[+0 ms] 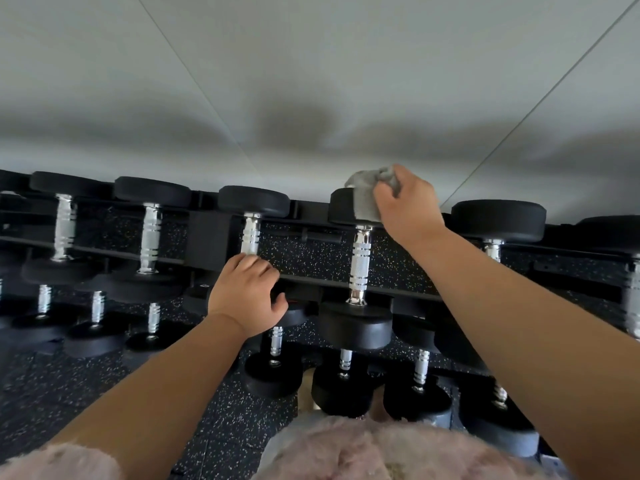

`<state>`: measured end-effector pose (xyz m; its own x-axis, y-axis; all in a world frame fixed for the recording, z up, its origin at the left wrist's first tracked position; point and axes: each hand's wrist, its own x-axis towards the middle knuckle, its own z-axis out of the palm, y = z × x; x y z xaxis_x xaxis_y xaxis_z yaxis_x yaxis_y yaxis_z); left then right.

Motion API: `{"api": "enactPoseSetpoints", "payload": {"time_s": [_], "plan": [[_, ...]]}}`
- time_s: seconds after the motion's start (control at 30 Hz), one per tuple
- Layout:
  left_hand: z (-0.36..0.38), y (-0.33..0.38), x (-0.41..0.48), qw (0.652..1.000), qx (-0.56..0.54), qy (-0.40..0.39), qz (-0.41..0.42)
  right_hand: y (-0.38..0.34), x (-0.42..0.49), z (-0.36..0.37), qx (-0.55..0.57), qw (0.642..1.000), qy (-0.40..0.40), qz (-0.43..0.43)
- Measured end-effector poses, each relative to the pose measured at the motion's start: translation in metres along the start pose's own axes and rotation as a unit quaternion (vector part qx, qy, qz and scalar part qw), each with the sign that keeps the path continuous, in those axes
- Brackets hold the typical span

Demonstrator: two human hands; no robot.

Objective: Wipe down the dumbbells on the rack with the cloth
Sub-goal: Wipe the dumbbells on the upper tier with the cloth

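Grey cloth (pixel 367 195) bunched in right hand's (pixel 408 209) clenched fingers, pressed on a dumbbell's (pixel 360 265) far head at the rack's (pixel 207 237) back edge, wall (pixel 311 81) just behind. Left hand (pixel 246 292) curls over the next dumbbell's (pixel 251 233) near end; more dumbbells close on both sides.

A gym: a tiered rack (pixel 206 237) of chrome-handled dumbbells (pixel 152 192) spans nine to three o'clock against a grey wall (pixel 311 64), with speckled rubber flooring (pixel 69 393) at seven o'clock.
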<state>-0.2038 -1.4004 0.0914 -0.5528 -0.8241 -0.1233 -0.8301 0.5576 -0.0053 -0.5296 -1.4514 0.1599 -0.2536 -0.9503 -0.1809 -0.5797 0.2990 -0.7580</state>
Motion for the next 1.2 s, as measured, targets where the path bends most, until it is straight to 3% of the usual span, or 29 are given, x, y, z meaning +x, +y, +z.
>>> {"api": "enactPoseSetpoints", "payload": {"time_s": [0.07,0.17,0.27,0.33,0.4,0.5,0.63,0.73,0.87,0.97,1.07,1.2], "plan": [[0.002,-0.001,0.0,1.0,-0.005,0.014,-0.001,0.003,0.001,0.0,-0.005,1.0,0.021,0.018],[0.003,-0.001,0.001,1.0,-0.01,0.018,-0.002,-0.018,-0.003,0.013,-0.101,0.988,0.005,-0.114],[0.001,0.001,0.0,1.0,-0.009,0.002,-0.004,-0.043,-0.002,0.038,-0.265,0.917,-0.072,-0.288],[0.001,0.001,-0.001,1.0,-0.008,-0.003,-0.004,-0.046,0.002,0.052,-0.35,0.868,-0.119,-0.332],[0.0,0.0,0.0,1.0,-0.013,-0.009,-0.007,-0.048,0.008,0.054,-0.402,0.843,-0.138,-0.33],[-0.002,0.001,0.001,1.0,-0.02,-0.02,-0.012,-0.057,0.004,0.038,-0.37,0.88,-0.139,-0.264],[-0.004,0.0,0.002,0.999,-0.033,-0.022,-0.007,-0.044,-0.008,0.009,-0.222,0.969,-0.033,-0.105],[-0.003,-0.001,0.001,0.999,-0.042,-0.022,-0.008,-0.049,-0.004,0.021,-0.268,0.958,-0.019,-0.102],[-0.001,-0.001,0.0,0.999,-0.048,-0.008,-0.006,-0.065,0.007,0.068,-0.44,0.857,-0.095,-0.25],[-0.003,-0.001,0.001,0.999,-0.047,-0.026,-0.006,-0.067,0.012,0.078,-0.485,0.812,-0.177,-0.272],[-0.004,-0.002,0.0,0.998,-0.053,-0.032,-0.003,-0.071,0.013,0.069,-0.471,0.843,-0.145,-0.217],[-0.004,-0.003,-0.001,0.997,-0.065,-0.036,-0.003,-0.07,0.017,0.052,-0.372,0.922,-0.07,-0.077]]}}
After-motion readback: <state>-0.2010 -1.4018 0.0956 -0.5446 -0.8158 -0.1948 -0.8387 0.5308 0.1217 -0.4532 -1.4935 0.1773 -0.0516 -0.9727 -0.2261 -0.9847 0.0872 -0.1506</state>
